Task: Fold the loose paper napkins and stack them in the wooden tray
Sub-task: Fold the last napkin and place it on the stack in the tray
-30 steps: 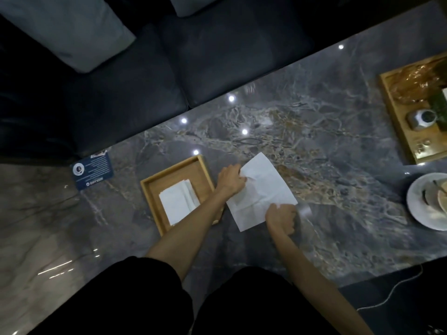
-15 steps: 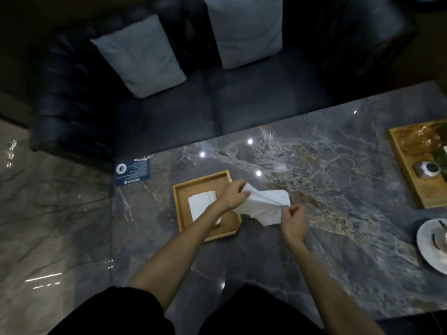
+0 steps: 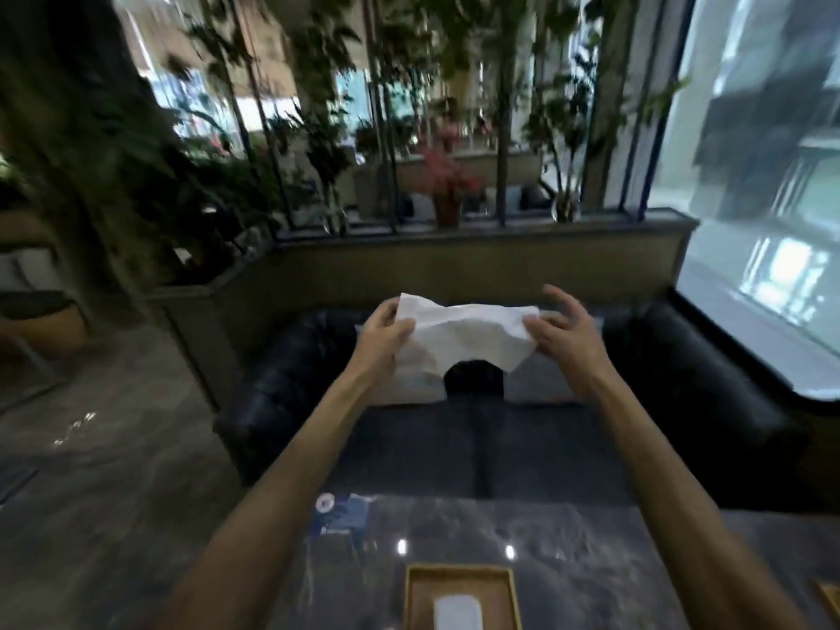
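Note:
A white paper napkin (image 3: pixel 463 331) is held up in the air in front of me, stretched between both hands. My left hand (image 3: pixel 386 331) pinches its left edge. My right hand (image 3: pixel 557 331) pinches its right edge with thumb and forefinger, the other fingers spread. Low in the frame the wooden tray (image 3: pixel 416 597) sits on the marble table, with a stack of folded white napkins (image 3: pixel 457 613) inside it, cut off by the frame's bottom edge.
A dark leather sofa (image 3: pixel 682 379) with light cushions stands beyond the grey marble table (image 3: pixel 568 538). A blue card (image 3: pixel 338 516) lies at the table's far left. Planters and a window fill the background. A second wooden tray's corner (image 3: pixel 829 597) shows at the right.
The view has tipped up from the table to the room. Both hands lifted the napkin off the table and now hold it high, spread between them.

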Action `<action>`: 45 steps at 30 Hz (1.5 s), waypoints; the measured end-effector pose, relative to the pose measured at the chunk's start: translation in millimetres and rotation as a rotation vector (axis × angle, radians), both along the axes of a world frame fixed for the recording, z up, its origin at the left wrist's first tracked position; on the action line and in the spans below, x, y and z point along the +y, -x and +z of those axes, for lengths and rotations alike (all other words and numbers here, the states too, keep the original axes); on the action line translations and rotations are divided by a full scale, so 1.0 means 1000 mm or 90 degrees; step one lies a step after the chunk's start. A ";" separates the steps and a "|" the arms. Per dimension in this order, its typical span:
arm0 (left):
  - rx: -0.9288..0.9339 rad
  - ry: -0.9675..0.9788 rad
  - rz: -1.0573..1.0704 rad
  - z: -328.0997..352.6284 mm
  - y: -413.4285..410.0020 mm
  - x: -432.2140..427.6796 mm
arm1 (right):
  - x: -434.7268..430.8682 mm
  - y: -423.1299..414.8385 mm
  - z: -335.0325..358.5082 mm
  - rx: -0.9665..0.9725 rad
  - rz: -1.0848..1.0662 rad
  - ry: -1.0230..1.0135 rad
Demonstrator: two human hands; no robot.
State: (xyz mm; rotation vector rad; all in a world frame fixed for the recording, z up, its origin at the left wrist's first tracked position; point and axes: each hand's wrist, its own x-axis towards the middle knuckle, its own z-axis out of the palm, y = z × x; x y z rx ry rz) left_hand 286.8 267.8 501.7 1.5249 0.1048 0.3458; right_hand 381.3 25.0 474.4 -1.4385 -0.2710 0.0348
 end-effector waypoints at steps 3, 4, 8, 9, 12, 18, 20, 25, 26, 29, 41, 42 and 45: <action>-0.032 0.000 0.017 0.028 0.015 0.019 | 0.021 0.011 0.044 0.010 0.036 -0.032; -0.025 -0.006 0.015 0.032 0.022 0.023 | 0.026 0.020 0.052 0.039 0.068 -0.018; -0.027 0.008 -0.023 0.037 0.035 0.032 | 0.036 0.039 0.061 0.015 0.114 0.029; -0.034 0.010 -0.027 0.037 0.037 0.034 | 0.036 0.041 0.063 0.015 0.112 0.032; 0.011 0.056 -0.073 0.037 0.046 0.034 | 0.034 0.044 0.059 0.061 0.142 0.069; 0.041 -0.003 -0.019 0.029 0.052 0.033 | 0.022 0.051 0.056 -0.027 0.086 0.009; 0.019 0.035 -0.003 0.030 0.051 0.032 | 0.019 0.049 0.058 -0.029 0.066 -0.006; -0.028 -0.022 0.025 0.037 0.050 0.026 | 0.018 0.050 0.064 -0.005 0.053 -0.003; -0.034 -0.032 0.028 0.040 0.050 0.026 | 0.017 0.051 0.067 0.006 0.040 -0.006; -0.037 -0.012 0.001 0.046 0.052 0.029 | 0.013 0.051 0.076 0.013 0.071 0.020; -0.025 -0.023 -0.094 0.066 0.059 0.046 | -0.002 0.061 0.107 -0.059 0.128 0.087; -0.031 -0.019 -0.096 0.068 0.058 0.047 | -0.002 0.063 0.110 -0.057 0.137 0.091; -0.055 -0.016 -0.114 0.074 0.054 0.048 | -0.005 0.066 0.117 -0.052 0.171 0.094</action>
